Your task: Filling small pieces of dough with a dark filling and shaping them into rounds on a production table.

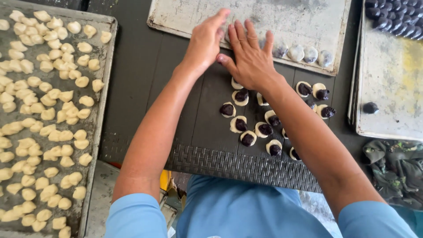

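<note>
Where hands [229,48] press: pale flour-dusted tray [291,17].

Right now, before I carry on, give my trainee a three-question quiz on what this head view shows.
1. True or false: the left hand and right hand are together at the near edge of the floured tray.
2. What sits on each dough disc on the dark mat? A) a dark filling ball B) a nut C) nothing
3. Which side is the tray of plain dough pieces on?

Key: 1 true; 2 A; 3 the left.
</note>
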